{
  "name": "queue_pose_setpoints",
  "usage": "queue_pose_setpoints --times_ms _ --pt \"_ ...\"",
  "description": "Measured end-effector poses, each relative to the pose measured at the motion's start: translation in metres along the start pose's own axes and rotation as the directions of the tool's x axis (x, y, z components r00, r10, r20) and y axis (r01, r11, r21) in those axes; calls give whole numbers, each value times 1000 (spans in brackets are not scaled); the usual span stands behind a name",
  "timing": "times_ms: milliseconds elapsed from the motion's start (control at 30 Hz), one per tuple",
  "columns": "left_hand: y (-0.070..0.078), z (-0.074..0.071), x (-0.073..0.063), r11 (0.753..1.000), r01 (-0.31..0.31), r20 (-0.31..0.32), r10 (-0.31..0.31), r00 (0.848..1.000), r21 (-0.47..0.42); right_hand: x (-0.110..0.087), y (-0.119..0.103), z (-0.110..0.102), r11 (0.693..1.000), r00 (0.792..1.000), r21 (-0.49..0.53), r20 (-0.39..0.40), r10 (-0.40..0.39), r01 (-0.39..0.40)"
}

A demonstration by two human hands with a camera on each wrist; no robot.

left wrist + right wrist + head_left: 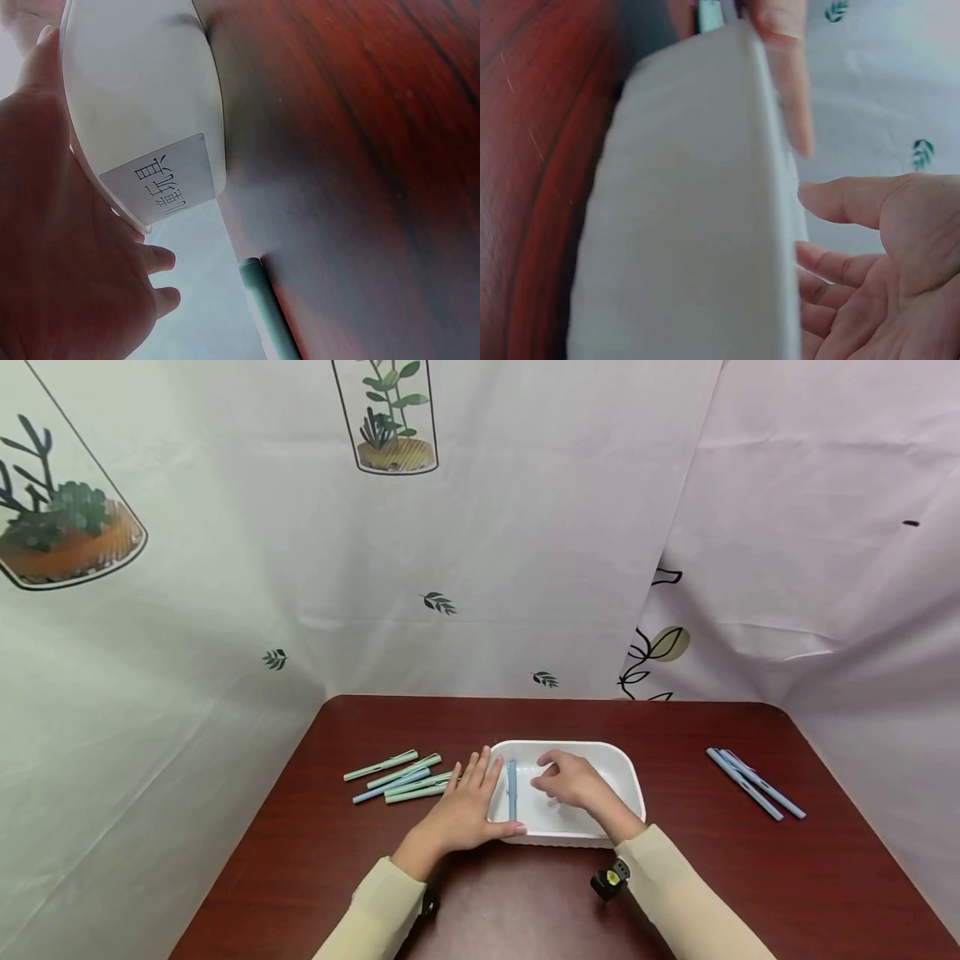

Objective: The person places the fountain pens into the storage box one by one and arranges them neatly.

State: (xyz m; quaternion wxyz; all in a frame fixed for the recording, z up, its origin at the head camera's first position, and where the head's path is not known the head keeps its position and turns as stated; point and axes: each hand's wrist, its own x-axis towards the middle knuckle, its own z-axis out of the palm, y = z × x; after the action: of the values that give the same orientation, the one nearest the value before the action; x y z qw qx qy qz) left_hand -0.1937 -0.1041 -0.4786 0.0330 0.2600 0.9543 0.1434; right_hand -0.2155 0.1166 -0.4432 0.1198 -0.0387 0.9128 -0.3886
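Observation:
A white plastic tray (618,768) sits on the table with a light blue pen (512,793) lying lengthwise near its left end. My left hand (465,810) lies over the tray's left edge, fingers spread, thumb along the near rim. In the left wrist view the tray's outer wall (142,82) carries a printed label (161,176). My right hand (573,781) hovers over the middle of the tray, fingers slightly bent and thumb apart, holding nothing. The right wrist view shows its fingers (840,266) partly hidden behind the tray wall (682,195).
Left of the tray lie several light green pens (381,766) with a blue pen (392,785) among them. Two light blue pens (744,783) lie together at the right of the dark red table (675,727). A patterned cloth (525,568) hangs behind.

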Motion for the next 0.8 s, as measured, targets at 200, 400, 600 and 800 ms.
queue_pose_setpoints --times_ms 200,400,600,800 --pt "0 -1 -1 1000 4 -1 -4 1000 -12 -10 2 -20 998 997 -47 -61 -50 48" --pt "0 -2 -1 1000 9 10 -9 1000 -24 -21 9 -41 998 993 -32 -102 -57 54" --pt "0 -2 -1 1000 7 13 -7 1000 -18 -29 22 -63 1000 992 -13 -120 -29 28" --pt "0 -2 -1 1000 1 13 -1 1000 -24 -39 39 -80 999 986 -53 -163 -21 12"
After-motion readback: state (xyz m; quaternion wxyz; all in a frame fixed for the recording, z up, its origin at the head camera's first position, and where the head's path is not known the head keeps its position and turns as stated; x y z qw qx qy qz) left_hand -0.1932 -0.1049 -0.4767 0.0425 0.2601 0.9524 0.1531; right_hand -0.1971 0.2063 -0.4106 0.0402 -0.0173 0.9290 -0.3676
